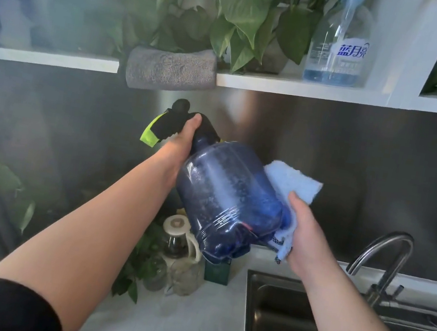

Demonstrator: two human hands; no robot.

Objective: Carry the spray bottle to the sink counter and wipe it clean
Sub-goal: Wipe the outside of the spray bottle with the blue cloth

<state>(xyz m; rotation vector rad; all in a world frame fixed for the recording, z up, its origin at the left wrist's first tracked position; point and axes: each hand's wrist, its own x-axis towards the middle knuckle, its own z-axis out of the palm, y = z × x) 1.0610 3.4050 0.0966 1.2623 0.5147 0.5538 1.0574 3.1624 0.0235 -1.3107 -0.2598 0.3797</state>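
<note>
A translucent blue spray bottle (224,197) with a black pump head and a yellow-green trigger hangs tilted in the air above the white counter (188,322), its top leaning up and left. My left hand (178,148) grips its black neck. My right hand (307,235) holds a light blue cloth (292,185) pressed against the bottle's right side and lower edge. Part of the cloth is hidden behind the bottle.
A steel sink (287,325) with a curved faucet (384,261) lies at lower right. Glass jars (177,241) and a green box (217,272) stand under the bottle. Above, a white shelf (294,87) carries a grey cloth (170,69), leafy plants (234,12) and a clear detergent bottle (340,44).
</note>
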